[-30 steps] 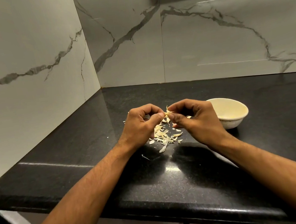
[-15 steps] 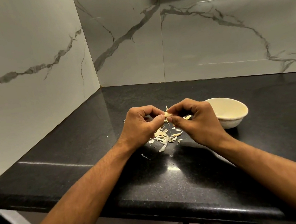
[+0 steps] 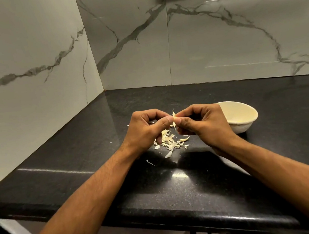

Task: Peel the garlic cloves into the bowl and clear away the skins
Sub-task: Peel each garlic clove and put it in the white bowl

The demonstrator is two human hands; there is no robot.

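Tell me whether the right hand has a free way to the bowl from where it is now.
Probably yes. The right hand pinches the garlic clove right beside the bowl, and nothing stands between them. The skins lie on its other side.

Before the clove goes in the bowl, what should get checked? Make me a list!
1. Clove held firmly: ok, the left hand and right hand both pinch it.
2. Clove fully peeled: not ok, a strip of skin sticks up from it.
3. Bowl within reach: ok, it stands upright just beyond the right hand.
4. Room in the bowl: cannot tell, the right hand hides its near side.
5. Skins cleared away: not ok, they lie in a loose pile on the counter under the hands.
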